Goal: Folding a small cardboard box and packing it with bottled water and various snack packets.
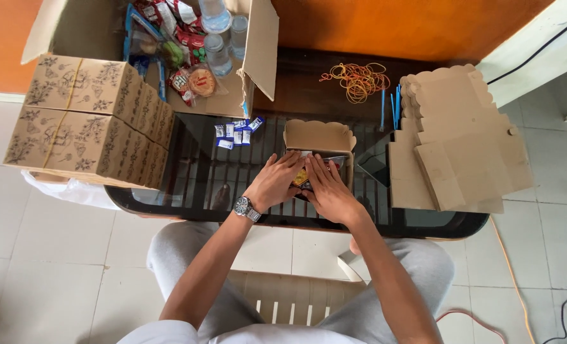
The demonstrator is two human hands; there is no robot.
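Small open cardboard box (pixel 318 143), scalloped lid up, holds bright snack packets (pixel 301 177) on the glass table

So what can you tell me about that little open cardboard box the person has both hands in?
The small box is plain brown cardboard with a scalloped lid flap standing open at the back. It sits upright on the dark glass table, near the middle, in front of the seated person. Inside, colourful wrapped snacks show, only partly visible. The left hand and right hand both rest on its front edge, fingers reaching into it. A stack of flat unfolded boxes lies to one side.
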